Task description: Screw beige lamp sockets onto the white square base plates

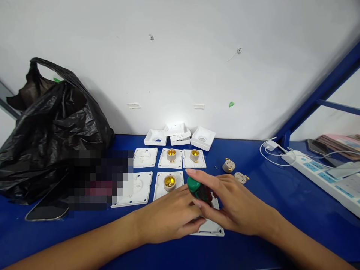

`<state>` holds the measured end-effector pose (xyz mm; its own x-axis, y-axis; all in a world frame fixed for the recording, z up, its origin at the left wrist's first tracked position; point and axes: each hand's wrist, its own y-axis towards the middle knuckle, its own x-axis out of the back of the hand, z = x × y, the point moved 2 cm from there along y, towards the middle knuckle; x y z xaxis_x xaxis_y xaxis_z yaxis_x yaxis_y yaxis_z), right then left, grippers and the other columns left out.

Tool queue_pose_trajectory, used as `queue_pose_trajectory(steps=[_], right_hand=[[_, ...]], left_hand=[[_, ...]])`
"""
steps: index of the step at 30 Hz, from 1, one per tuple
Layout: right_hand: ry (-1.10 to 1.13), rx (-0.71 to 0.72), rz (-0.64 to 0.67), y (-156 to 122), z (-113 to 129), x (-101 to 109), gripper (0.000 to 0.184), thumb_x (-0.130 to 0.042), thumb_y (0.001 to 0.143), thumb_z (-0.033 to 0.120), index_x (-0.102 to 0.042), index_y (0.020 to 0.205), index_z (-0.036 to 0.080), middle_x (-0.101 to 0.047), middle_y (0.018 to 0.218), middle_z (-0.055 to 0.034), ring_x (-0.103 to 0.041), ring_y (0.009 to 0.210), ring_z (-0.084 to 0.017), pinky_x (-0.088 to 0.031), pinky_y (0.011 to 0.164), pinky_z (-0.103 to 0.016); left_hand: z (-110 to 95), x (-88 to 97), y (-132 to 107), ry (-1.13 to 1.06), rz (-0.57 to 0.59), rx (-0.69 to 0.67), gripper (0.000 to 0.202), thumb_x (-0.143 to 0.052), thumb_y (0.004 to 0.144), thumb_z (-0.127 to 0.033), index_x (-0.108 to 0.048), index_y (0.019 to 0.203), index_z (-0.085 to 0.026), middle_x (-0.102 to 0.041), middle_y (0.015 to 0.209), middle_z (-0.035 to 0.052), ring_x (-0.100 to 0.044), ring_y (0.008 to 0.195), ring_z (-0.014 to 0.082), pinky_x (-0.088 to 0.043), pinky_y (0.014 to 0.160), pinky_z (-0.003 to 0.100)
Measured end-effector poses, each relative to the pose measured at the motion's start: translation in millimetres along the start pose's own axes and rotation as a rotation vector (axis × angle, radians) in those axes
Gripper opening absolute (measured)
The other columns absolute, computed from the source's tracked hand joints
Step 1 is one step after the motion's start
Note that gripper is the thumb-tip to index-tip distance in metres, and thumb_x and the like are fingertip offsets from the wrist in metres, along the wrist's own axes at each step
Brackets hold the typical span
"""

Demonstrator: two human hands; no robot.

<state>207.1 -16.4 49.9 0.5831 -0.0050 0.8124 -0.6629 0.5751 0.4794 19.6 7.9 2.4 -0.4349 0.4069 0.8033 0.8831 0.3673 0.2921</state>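
Hands close together over the white lamp-holder plate (pixel 210 228) on the blue bench (pixel 281 213), right hand (pixel 239 206) clamped on a green-handled screwdriver (pixel 194 186), left hand (pixel 168 216) gripping the plate; a tilted tip could slip.

White wall (pixel 180 67) fills the bkgd, matte, w/ two small screws (pixel 151 37) up high, strips of old tape (pixel 134 105) and a green scrap (pixel 231 104) lower down; a soft bright patch of light sits low at center, just above the table edge. Table (pixel 281 225) is glossy blue and runs up to the wall. At right a blue metal frame (pixel 317 97) slants up from the table's back corner, w/ a crossbar and more white wall behind it.
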Motion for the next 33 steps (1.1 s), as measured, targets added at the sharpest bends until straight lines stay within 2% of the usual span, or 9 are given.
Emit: queue_pose_trajectory(steps=[6,14,22,27,33], right_hand=[[-0.028,0.008,0.006,0.1,1.1,0.1,0.059,-0.053,0.109,0.026,-0.033,0.164,0.024,-0.08,0.103,-0.003,-0.07,0.074,-0.017,-0.06,0.077,-0.03],[-0.048,0.003,0.003,1.2,1.6,0.4,0.06,-0.053,0.108,0.025,-0.031,0.164,0.022,-0.078,0.097,-0.0016,-0.068,0.07,-0.017,-0.058,0.072,-0.029],[-0.038,-0.016,0.009,0.0,0.6,0.7,0.065,-0.054,0.106,0.023,-0.027,0.166,0.024,-0.077,0.094,-0.0007,-0.068,0.07,-0.017,-0.056,0.069,-0.029],[-0.034,-0.009,0.007,1.5,0.8,0.9,0.062,-0.053,0.106,0.023,-0.031,0.164,0.024,-0.077,0.093,-0.0014,-0.067,0.068,-0.017,-0.056,0.068,-0.03],[-0.03,-0.016,-0.005,2.0,1.1,0.4,0.063,-0.053,0.106,0.024,-0.031,0.164,0.024,-0.076,0.09,-0.0008,-0.066,0.066,-0.018,-0.056,0.068,-0.031]], left_hand=[[-0.3,-1.4,-1.2,0.01,0.019,0.008,0.012,-0.061,0.104,-0.02,-0.06,0.091,-0.022,-0.069,0.089,0.0016,-0.065,0.08,0.0206,-0.053,0.087,0.036],[1.1,-2.7,-2.2,0.054,-0.008,0.007,0.003,-0.068,0.102,-0.02,-0.066,0.104,-0.019,-0.074,0.102,0.005,-0.069,0.093,0.0237,-0.052,0.086,0.034],[4.1,-5.9,-3.8,0.095,-0.017,0.006,0.004,-0.068,0.103,-0.023,-0.066,0.104,-0.02,-0.074,0.104,0.0061,-0.069,0.098,0.0253,-0.052,0.091,0.036],[3.0,-4.8,-4.3,0.066,0.002,0.015,0.006,-0.064,0.105,-0.025,-0.065,0.101,-0.02,-0.073,0.101,0.0054,-0.068,0.093,0.024,-0.053,0.091,0.036],[4.4,-5.0,-5.3,0.089,0.015,0.03,0.007,-0.066,0.105,-0.027,-0.064,0.102,-0.021,-0.074,0.104,0.0056,-0.069,0.096,0.0253,-0.053,0.091,0.037]])
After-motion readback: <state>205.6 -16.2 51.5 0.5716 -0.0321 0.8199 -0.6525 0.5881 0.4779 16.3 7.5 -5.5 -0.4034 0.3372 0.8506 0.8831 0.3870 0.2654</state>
